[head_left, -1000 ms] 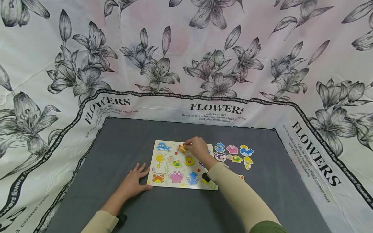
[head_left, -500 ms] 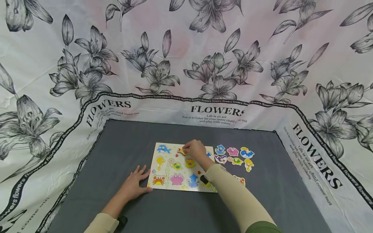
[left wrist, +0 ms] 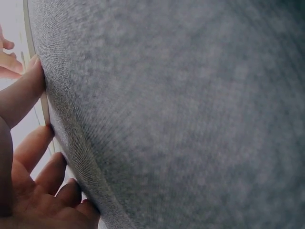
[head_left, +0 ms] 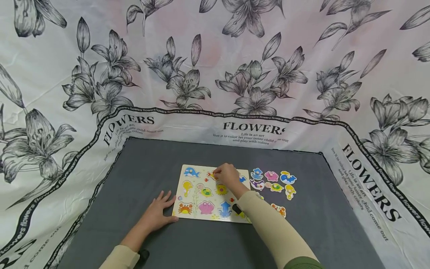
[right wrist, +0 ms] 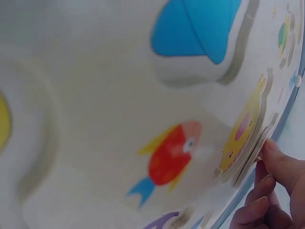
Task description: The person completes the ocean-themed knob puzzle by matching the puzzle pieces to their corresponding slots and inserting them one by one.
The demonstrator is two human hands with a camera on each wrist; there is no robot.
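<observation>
A pale puzzle board [head_left: 203,172] with sea animal pictures lies on the table. My left hand [head_left: 156,211] rests at its left edge, fingers spread, fingertips and thumb touching the rim; in the left wrist view the thumb and fingers [left wrist: 33,150] lie along that edge. Over the top row, my right hand [head_left: 229,177] pinches an orange-red fish puzzle piece [head_left: 210,175], mostly hidden by the fingers. The right wrist view shows thumb and finger on the thin piece [right wrist: 249,161], close to the board's surface. A blue whale piece [head_left: 191,172] with a knob sits at the board's top left.
Right of the board lie loose pieces: a blue squid [head_left: 256,173], a pink shell [head_left: 271,176], a whale [head_left: 288,177], a turtle [head_left: 276,187], a yellow seahorse [head_left: 290,191] and a crab [head_left: 278,210]. Flowered cloth [head_left: 248,127] stands behind the grey tabletop [head_left: 168,153].
The head view has shifted slightly. My right hand stays at the same top-row spot with the fish piece, and its sleeve now uncovers more of the crab piece. My left hand keeps its place.
</observation>
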